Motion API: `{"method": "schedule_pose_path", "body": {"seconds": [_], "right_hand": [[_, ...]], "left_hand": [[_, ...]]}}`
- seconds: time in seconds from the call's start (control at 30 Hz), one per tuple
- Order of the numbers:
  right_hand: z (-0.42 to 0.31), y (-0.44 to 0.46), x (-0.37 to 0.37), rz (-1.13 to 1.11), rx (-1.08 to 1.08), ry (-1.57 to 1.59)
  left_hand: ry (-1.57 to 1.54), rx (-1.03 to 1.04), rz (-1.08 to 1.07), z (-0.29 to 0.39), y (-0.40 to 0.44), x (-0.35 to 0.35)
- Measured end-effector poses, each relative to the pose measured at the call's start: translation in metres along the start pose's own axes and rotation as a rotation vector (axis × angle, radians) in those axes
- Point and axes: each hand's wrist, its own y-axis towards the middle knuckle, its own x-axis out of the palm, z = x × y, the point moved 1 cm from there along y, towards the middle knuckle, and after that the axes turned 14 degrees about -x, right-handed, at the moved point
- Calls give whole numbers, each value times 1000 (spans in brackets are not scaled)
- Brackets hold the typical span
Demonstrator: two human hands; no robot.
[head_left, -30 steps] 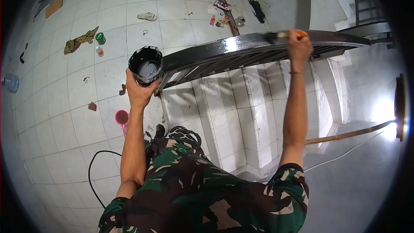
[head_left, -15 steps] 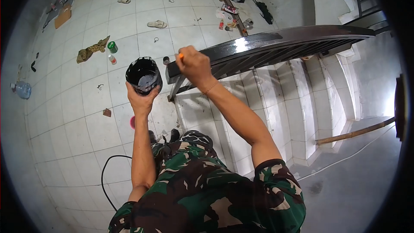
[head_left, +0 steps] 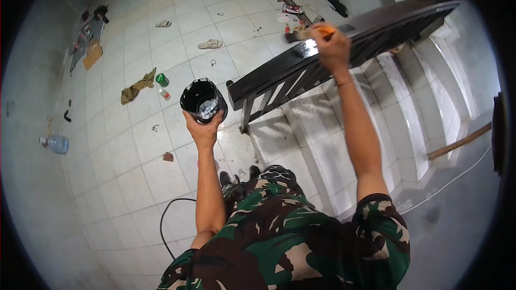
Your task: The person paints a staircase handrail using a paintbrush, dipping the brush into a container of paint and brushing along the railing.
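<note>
My left hand point(head_left: 202, 130) is wrapped round a cut-open plastic container point(head_left: 189, 98) coated in black, with dark shiny liquid inside. It holds the container upright, to the left of the railing's near end. Over the handrail point(head_left: 267, 77), my right hand point(head_left: 335, 56) is closed on a paintbrush with an orange handle point(head_left: 325, 31). The brush is blurred, its bristle end pointing left at the rail's top. Whether the bristles touch the surface I cannot tell. A wet-looking bright shine shows on the dark rail just below the brush.
White tiled steps point(head_left: 317, 118) run beneath the railing on the right. Scattered on the tiled floor are a sandal point(head_left: 210, 44), a green can point(head_left: 162, 80), a camouflage cloth point(head_left: 138, 86) and a clear bottle point(head_left: 56, 144). A bamboo pole point(head_left: 459, 140) leans at the right.
My right hand has moved right and up along the rail with the brush, away from the near end. The view has shifted; the container remains in my left hand.
</note>
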Motion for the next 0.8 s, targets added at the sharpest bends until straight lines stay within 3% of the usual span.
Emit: {"method": "schedule_pose_path", "body": {"seconds": [0.03, 0.07, 0.1, 0.13, 0.17, 0.2, 0.43, 0.53, 0.7, 0.77, 0.8], "right_hand": [[-12, -19, 7, -80, 86, 26], [-3, -45, 19, -66, -236, -36], [-20, -58, 13, 35, -253, 64], [-20, -80, 17, 87, -178, 250], [-32, -96, 11, 78, 43, 457], [-39, -113, 7, 95, 140, 420], [-26, -186, 30, 243, 106, 645], [-26, -198, 47, 236, 200, 757], [-36, -201, 78, 305, 266, 763], [-46, -194, 77, 318, 388, 706], [-48, -188, 73, 237, 328, 570]], "left_hand": [[12, 13, -21, 2, 1, 0], [54, 22, -13, 5, 1, 1], [98, 28, -2, 7, 2, 3], [43, 0, -36, 6, 3, 3], [56, 3, -42, 5, 4, 0], [61, -9, -60, 5, 5, -3], [8, -31, -132, -2, 8, -9], [29, -52, -154, -1, 15, -14], [65, -72, -186, -41, 23, -49], [59, -89, -223, -40, 18, -53], [54, -119, -210, -41, 16, -55]]}}
